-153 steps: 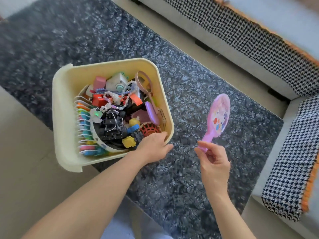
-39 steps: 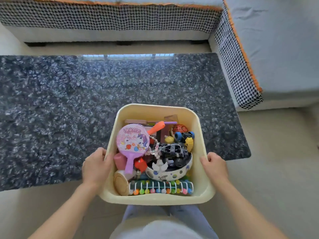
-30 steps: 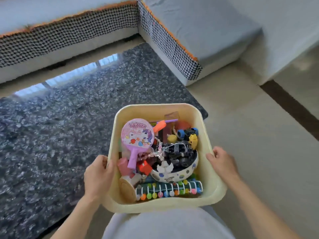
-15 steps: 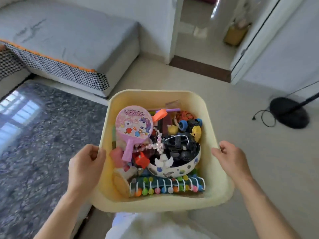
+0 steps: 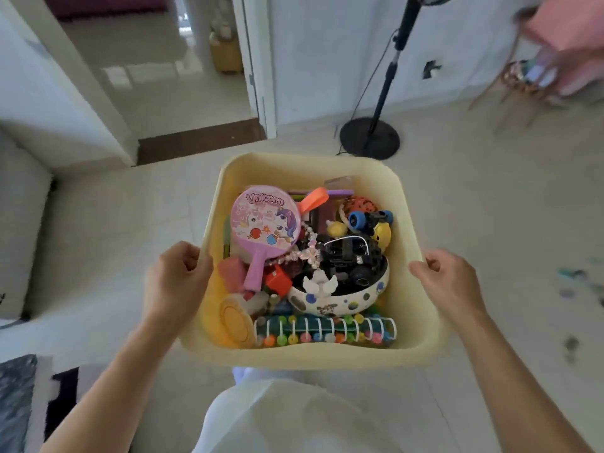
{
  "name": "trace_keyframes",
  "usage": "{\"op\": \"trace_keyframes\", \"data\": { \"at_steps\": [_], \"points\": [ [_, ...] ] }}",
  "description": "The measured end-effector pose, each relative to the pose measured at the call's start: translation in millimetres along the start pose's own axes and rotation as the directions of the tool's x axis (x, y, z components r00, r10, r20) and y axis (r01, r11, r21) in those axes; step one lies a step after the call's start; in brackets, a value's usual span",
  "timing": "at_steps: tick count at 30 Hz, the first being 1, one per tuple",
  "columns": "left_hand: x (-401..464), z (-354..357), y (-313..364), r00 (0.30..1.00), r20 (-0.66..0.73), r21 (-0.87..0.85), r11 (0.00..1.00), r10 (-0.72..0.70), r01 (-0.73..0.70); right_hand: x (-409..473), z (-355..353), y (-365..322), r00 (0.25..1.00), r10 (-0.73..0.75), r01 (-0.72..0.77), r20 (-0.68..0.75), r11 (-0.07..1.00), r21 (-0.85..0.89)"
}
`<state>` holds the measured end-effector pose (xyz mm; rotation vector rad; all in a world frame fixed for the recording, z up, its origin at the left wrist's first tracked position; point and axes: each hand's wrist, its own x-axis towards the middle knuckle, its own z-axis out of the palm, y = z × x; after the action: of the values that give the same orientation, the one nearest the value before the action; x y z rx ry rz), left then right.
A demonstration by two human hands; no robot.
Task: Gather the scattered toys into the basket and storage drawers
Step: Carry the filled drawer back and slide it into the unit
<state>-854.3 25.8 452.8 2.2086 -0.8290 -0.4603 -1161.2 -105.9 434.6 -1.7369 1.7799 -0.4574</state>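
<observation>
Pale tiled floor (image 5: 490, 207) spreads under us, with an open doorway (image 5: 183, 76) ahead on the left and the round black base of a standing fan (image 5: 369, 137) just beyond the basket's far rim. At far right a pink chair (image 5: 562, 37) shows only as a blur.

We carry the cream-yellow plastic basket (image 5: 408, 230) in front of our body, above the floor, its shorter sides at our hands and its rounded corners squared to us. Our left hand (image 5: 176, 282) grasps the left rim with fingers curled over the edge; our right hand (image 5: 454, 282) grips the right rim the same way.

Inside, the toys lie heaped. We see a pink unicorn paddle (image 5: 264, 223) lying face up at the left, its long axis running from the round head at the far side to the handle pointing back towards us. A black toy truck (image 5: 349, 256) sits in a white spotted bowl-shaped shell (image 5: 340, 302) at the middle. Along the near wall a bead abacus (image 5: 327, 331) stretches left to right, white hoops upright over coloured beads. A yellow round lid (image 5: 235, 325) leans in the near left corner, and an orange ball (image 5: 359, 204) rests towards the far right.
</observation>
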Motion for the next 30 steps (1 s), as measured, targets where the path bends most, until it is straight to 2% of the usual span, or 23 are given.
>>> {"op": "trace_keyframes", "data": {
  "at_steps": [6, 11, 16, 22, 25, 30],
  "points": [
    [87.7, 122.9, 87.3, 0.957, 0.274, 0.03, 0.994, 0.091, -0.103, 72.7, -45.1, 51.1, 0.954, 0.255, -0.252, -0.155, 0.967, 0.042],
    [147.6, 214.0, 183.1, 0.86, 0.462, 0.041, 0.963, 0.218, -0.266, 130.8, -88.6, 79.0, 0.856, 0.442, -0.43, -0.269, 0.897, 0.107],
    [190.3, 305.0, 276.1, 0.754, 0.57, 0.039, 0.907, 0.325, -0.42, 179.5, -120.9, 109.1, 0.732, 0.587, -0.545, -0.347, 0.809, 0.22],
    [214.9, 421.0, 362.1, 0.686, 0.638, 0.075, 0.858, 0.35, -0.508, 274.1, -168.8, 170.1, 0.666, 0.68, -0.625, -0.306, 0.733, 0.268],
    [223.1, 489.1, 409.2, 0.691, 0.626, 0.096, 0.843, 0.363, -0.53, 341.4, -201.4, 216.2, 0.67, 0.691, -0.625, -0.271, 0.722, 0.297],
    [234.1, 572.7, 498.0, 0.72, 0.597, 0.133, 0.841, 0.354, -0.524, 447.9, -275.6, 259.2, 0.689, 0.677, -0.632, -0.26, 0.736, 0.243]
  ]
}}
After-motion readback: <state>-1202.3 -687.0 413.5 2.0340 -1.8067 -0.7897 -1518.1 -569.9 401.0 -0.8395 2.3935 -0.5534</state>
